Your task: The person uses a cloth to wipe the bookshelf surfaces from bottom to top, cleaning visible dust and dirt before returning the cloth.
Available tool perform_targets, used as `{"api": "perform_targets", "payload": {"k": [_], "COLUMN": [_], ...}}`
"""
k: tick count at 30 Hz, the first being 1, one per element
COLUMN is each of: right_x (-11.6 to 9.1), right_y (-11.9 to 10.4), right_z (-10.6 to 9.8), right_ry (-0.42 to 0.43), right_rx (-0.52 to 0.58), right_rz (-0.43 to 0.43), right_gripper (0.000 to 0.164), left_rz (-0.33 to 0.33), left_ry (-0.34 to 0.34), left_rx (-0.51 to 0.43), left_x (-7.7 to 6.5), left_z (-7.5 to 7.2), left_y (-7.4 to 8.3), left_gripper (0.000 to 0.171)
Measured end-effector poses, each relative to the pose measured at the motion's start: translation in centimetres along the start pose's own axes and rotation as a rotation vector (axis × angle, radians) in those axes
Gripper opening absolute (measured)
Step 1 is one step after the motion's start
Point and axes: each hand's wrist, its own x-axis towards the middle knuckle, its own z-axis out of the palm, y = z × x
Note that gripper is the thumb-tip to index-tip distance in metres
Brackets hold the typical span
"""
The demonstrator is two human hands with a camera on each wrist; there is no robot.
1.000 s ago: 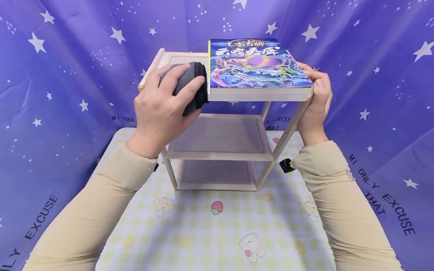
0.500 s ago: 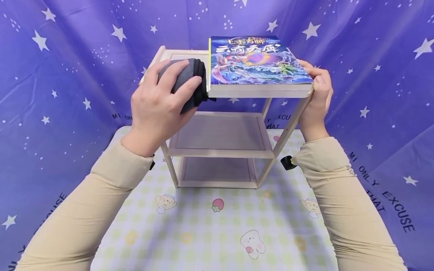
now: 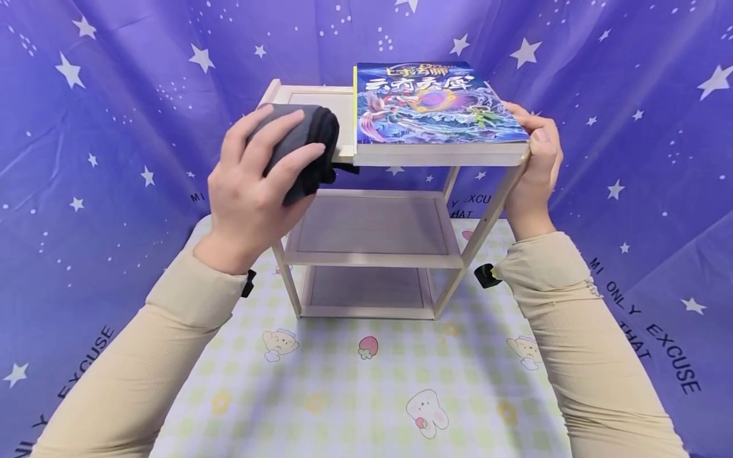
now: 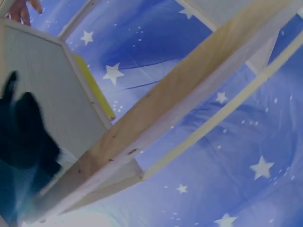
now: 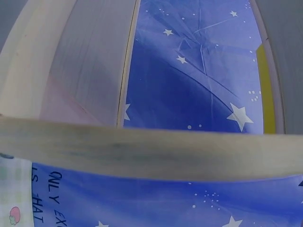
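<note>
My left hand [image 3: 246, 184] grips a soft dark grey bundle with black edges [image 3: 294, 149], perhaps rolled cloth, at the front left of the wooden shelf's top. A black strip sticks out below it. In the left wrist view the bundle [image 4: 28, 137] is a dark shape near the shelf post. My right hand [image 3: 535, 172] holds the upper right corner of the three-tier wooden shelf [image 3: 372, 261], thumb in front and fingers along the side. A thick blue illustrated book [image 3: 435, 108] lies flat on the top tier's right part, close to that hand.
The shelf stands on a table with a checked, cartoon-printed cloth [image 3: 343, 388]. Behind and at both sides hangs a purple curtain with white stars [image 3: 618, 127]. The shelf's middle board [image 3: 372, 222] and bottom board [image 3: 366, 289] lie below the book.
My left hand has moved left and slightly down with the dark bundle, exposing more of the top tier beside the book. The right hand keeps its hold on the shelf corner.
</note>
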Motion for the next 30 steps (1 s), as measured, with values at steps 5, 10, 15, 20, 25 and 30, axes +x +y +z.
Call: {"api": "perform_targets", "payload": {"k": [5,10,15,20,25,30], "right_x": [0.0,0.1,0.0,-0.1,-0.1,0.1], "right_y": [0.1,0.0,0.0,0.1,0.2,0.3], "right_z": [-0.1,-0.2,-0.2,-0.2,-0.1,0.1], "right_ry": [-0.004,-0.015,-0.005,-0.002,-0.001,-0.009], "right_rx": [-0.003,-0.012,0.005,0.009,0.017,0.021], "right_rz": [-0.006,-0.013,-0.006,-0.003,-0.007,-0.017], "right_gripper": [0.033,0.033,0.033,0.033,0.033,0.034], "left_rz": [-0.13,-0.294,-0.444,-0.603,-0.83,-1.022], "left_ry": [0.261,0.41,0.446,0.383,0.187,0.08], "left_rx": [-0.223,-0.316,-0.35,-0.358,-0.404,-0.521], "left_x": [-0.4,-0.8,-1.8,-3.4,-4.6,-4.3], "left_z": [-0.5,-1.2,-1.3,-1.1,-0.7,-0.5], "left_y": [0.3,0.5,0.2,0.1,-0.3,-0.8], "left_gripper": [0.034,0.044,0.056,0.069,0.087,0.079]}}
